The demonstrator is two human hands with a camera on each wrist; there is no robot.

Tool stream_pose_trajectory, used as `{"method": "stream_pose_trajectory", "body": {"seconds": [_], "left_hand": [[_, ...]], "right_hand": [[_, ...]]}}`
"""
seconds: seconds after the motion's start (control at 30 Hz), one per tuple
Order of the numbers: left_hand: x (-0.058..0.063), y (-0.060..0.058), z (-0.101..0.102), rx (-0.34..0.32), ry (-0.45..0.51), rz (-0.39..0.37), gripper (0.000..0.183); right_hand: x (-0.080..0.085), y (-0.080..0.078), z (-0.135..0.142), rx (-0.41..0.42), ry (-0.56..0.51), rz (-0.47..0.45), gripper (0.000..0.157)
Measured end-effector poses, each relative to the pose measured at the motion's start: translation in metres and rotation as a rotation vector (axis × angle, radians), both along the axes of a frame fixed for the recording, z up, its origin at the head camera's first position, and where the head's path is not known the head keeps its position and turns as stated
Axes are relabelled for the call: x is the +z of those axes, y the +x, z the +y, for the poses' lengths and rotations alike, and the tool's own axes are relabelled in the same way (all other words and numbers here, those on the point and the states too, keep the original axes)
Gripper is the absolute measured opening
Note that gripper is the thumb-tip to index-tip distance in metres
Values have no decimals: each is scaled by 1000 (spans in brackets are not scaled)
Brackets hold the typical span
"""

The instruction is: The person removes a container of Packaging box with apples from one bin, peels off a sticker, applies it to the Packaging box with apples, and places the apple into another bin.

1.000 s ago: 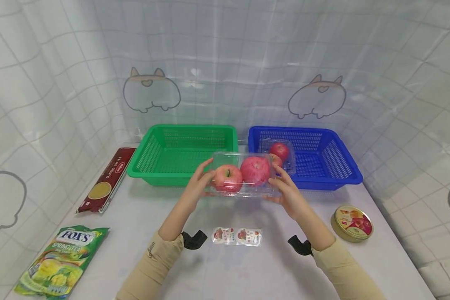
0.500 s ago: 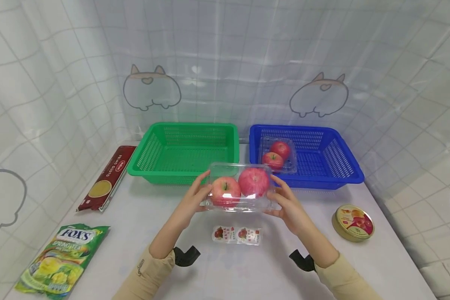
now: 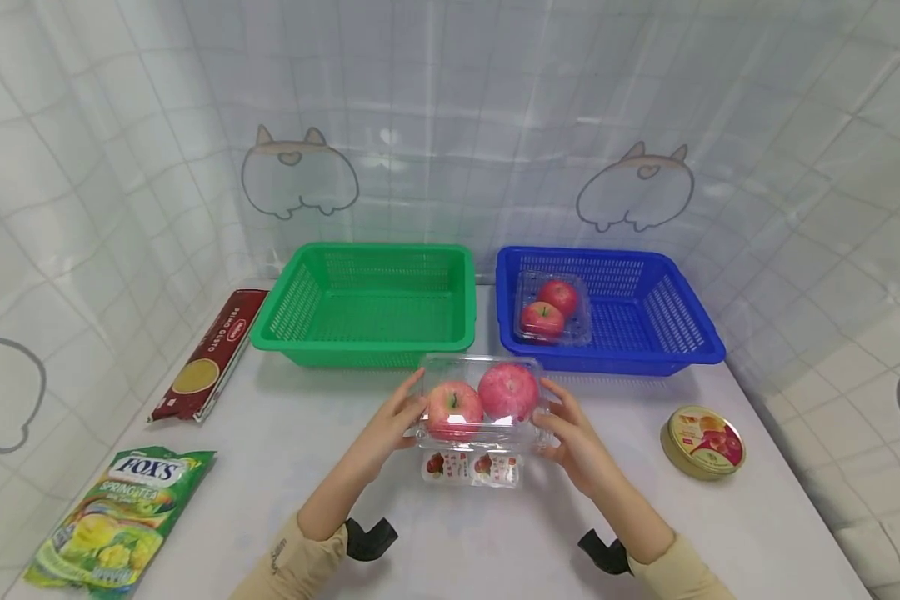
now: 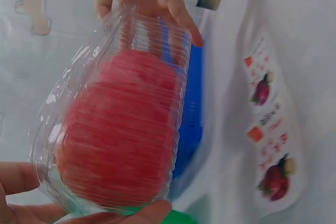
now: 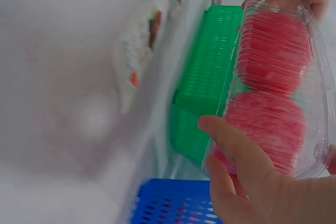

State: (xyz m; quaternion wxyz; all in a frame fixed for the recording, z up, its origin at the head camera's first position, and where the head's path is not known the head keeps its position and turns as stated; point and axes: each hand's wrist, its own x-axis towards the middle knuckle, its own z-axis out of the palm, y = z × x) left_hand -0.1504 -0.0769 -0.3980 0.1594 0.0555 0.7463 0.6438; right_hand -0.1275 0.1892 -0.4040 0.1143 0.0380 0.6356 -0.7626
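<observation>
A clear plastic clamshell box [image 3: 487, 436] with two red apples [image 3: 508, 392] inside is held above the table by both hands. My left hand [image 3: 381, 429] grips its left end, and my right hand [image 3: 579, 437] grips the right end. In the left wrist view the ribbed underside of the box [image 4: 131, 129] faces the camera, off the table. The right wrist view has my right fingers [image 5: 236, 145] bent round the near end. Just below the box in the head view lie two small printed packets [image 3: 471, 469], their upper edge partly covered by it.
Behind stand a green basket [image 3: 375, 354] and a blue basket [image 3: 615, 363]; the blue one contains another clear box of apples [image 3: 544, 320]. A dark red pasta pack [image 3: 212, 357] and a green candy bag [image 3: 123, 521] lie left. A round tin [image 3: 702, 442] sits right.
Both hands have brought the apple box back from the baskets, toward the person. The apples in the blue basket are now fully uncovered, and the box has come over the packets' upper edge.
</observation>
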Motion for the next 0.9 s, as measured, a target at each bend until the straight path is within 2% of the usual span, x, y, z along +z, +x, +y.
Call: {"method": "stream_pose_trajectory", "body": {"seconds": [0.23,0.57,0.9], "left_hand": [[-16,-8,6,9,-5,-15,56],[-35,-23,13,77,-34,-25,52],[-41,-29,15,103,-56,-31,52]], "right_hand": [[-14,-7,-2,-21,9,-19,65],[-27,-26,-6,-42,48,-57,63],[-37,-33,-10,-67,52,-64,62]]}}
